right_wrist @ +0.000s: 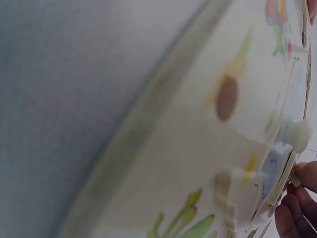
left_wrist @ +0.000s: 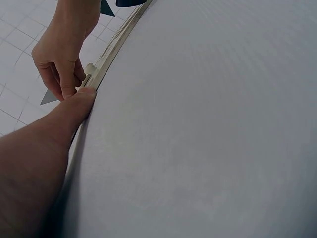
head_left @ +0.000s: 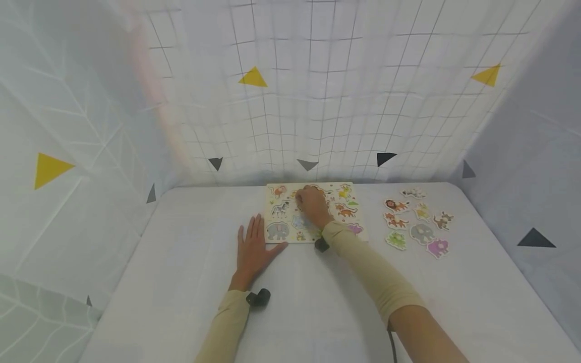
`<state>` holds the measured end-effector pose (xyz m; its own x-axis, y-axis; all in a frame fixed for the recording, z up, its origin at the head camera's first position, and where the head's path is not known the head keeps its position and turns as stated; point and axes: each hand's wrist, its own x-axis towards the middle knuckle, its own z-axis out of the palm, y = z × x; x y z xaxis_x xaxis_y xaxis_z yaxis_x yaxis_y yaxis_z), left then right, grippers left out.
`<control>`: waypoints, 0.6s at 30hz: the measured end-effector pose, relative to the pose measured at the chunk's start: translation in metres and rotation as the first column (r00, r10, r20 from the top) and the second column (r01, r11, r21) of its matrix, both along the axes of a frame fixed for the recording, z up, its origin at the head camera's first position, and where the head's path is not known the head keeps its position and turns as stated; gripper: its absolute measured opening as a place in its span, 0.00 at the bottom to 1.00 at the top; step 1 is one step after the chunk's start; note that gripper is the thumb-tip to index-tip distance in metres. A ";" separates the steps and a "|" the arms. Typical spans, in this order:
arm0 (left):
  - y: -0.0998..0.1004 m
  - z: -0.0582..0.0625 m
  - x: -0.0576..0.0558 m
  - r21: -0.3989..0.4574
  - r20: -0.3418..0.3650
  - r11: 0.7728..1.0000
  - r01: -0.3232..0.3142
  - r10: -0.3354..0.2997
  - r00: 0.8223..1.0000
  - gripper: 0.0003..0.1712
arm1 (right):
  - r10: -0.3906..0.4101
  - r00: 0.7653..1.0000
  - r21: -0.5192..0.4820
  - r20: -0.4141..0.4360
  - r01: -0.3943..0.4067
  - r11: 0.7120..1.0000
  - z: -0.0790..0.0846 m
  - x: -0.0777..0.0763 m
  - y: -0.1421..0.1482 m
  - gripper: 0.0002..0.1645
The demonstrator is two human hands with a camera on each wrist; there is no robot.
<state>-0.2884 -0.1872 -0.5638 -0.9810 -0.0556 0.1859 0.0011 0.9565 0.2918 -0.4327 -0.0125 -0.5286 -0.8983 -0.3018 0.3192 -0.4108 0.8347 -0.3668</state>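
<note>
A wooden animal puzzle board [head_left: 268, 217] lies at the back of the table, printed with a zebra, an elephant and other animals. My left hand [head_left: 252, 254] rests flat along its left side, fingers straight, with the thumb at the front edge. My right hand [head_left: 313, 204] is over the middle of the board. In the right wrist view its fingertips [right_wrist: 307, 176] pinch the small knob of a puzzle piece [right_wrist: 285, 178] at the board's surface. The picture on that piece is mostly hidden. Beside it stands another pale round knob [right_wrist: 299, 135].
Right of the board lie several loose animal pieces, among them a lion [head_left: 396, 205], a grey elephant [head_left: 422, 233], a purple hippo [head_left: 438, 247] and a green animal [head_left: 397, 240]. A patterned curtain [head_left: 290, 121] hangs behind the white table [head_left: 190, 242].
</note>
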 end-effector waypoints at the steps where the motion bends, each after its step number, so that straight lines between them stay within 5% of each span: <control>1: 0.000 0.000 0.000 0.002 -0.002 1.000 0.001 -0.001 1.000 0.60 | -0.002 1.000 -0.005 0.001 0.002 1.000 0.000 0.000 0.000 0.07; 18: 0.002 0.006 0.003 0.004 -0.009 1.000 0.010 -0.010 1.000 0.60 | 0.043 0.999 -0.032 0.005 -0.043 0.999 -0.011 -0.005 0.006 0.09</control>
<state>-0.2857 -0.1855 -0.5573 -0.9799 -0.0464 0.1942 0.0135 0.9551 0.2960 -0.4378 -0.0069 -0.5393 -0.8864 -0.3301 0.3246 -0.4442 0.8041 -0.3950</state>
